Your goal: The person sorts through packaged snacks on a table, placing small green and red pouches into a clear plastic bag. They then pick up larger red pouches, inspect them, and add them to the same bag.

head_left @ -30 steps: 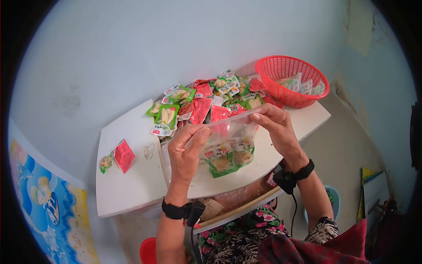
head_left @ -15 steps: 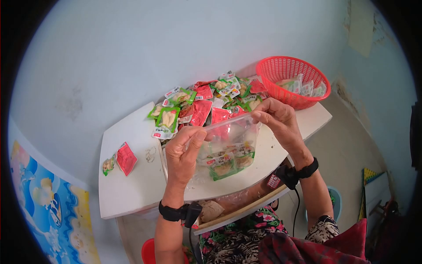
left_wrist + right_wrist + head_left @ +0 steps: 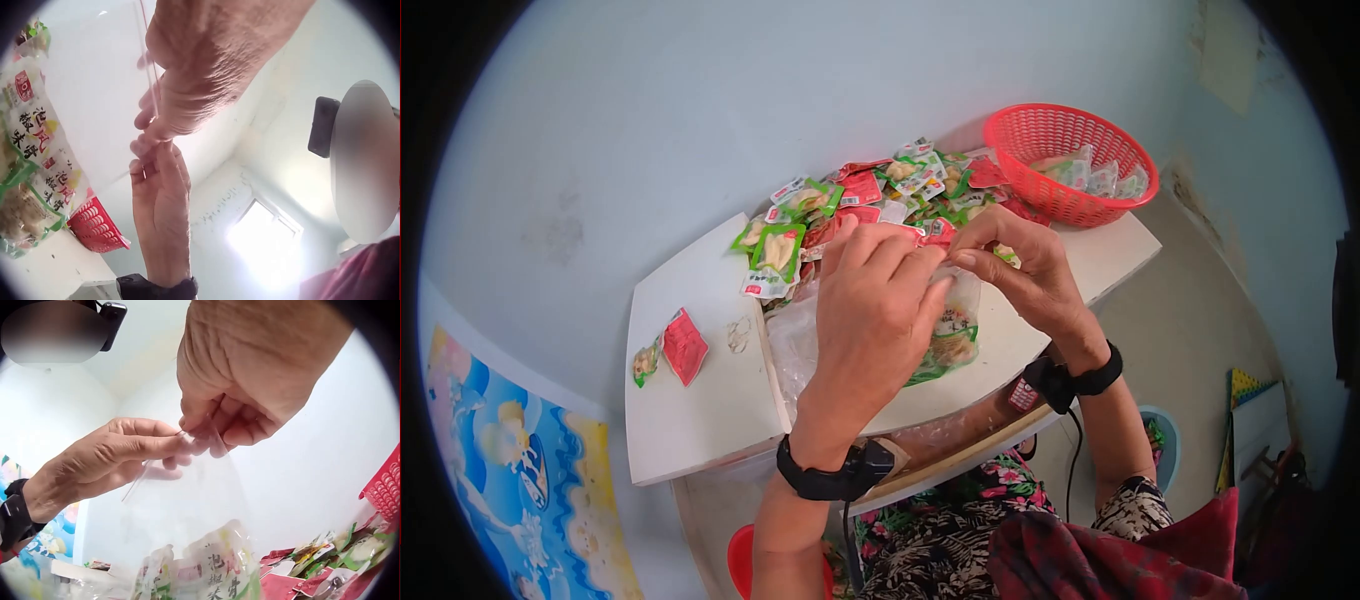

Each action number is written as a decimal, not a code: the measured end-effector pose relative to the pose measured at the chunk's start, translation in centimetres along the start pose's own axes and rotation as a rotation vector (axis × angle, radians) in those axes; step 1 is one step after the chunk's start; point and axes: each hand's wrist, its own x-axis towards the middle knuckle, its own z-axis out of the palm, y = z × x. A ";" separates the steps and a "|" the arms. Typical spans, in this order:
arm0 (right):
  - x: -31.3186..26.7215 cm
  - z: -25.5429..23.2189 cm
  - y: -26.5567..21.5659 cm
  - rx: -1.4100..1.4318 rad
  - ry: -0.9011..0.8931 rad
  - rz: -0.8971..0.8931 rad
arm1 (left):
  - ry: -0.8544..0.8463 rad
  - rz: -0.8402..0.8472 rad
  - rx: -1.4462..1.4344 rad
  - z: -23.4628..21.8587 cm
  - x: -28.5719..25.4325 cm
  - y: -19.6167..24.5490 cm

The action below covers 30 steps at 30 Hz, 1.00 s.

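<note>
A clear plastic zip bag (image 3: 200, 497) hangs from both hands, its mouth upward with a thin pink line along it in the left wrist view. Inside, low in the bag, are white and green snack packets (image 3: 37, 140) with Chinese lettering. My right hand (image 3: 1030, 268) pinches one end of the mouth between thumb and fingers. Close beside it, my left hand (image 3: 875, 310) pinches the same edge, thumb and fingertips meeting over the seal in the right wrist view. From the head view, the back of the left hand hides much of the bag.
A heap of red and green snack packets (image 3: 780, 250) covers the back of the white table (image 3: 710, 430). At the back right stands a red basket (image 3: 1050, 208) holding several bagged packets. One red packet (image 3: 684, 347) lies at left, beside a small green one. Loose clear plastic (image 3: 795, 340) lies left of centre.
My left hand has slid right along the bag's mouth from the left corner to beside the right hand. The right hand still holds its end.
</note>
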 end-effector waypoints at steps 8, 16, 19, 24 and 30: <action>-1.6 -1.5 0.1 0.065 0.120 0.110 | -0.010 -0.099 -0.002 -2.9 -1.9 -1.8; -1.6 -1.2 -1.1 0.000 0.091 0.089 | -0.043 -0.276 -0.121 -6.0 -4.4 -3.2; -1.5 -1.0 -1.3 -0.007 0.105 0.091 | -0.039 -0.309 -0.200 -6.5 -4.9 -3.8; -1.6 -1.0 -1.0 0.029 0.127 0.133 | 0.013 -0.278 -0.279 -5.8 -5.6 -4.0; -1.3 -1.1 -1.5 -0.016 0.114 0.156 | 0.053 -0.250 -0.290 -5.0 -5.9 -4.2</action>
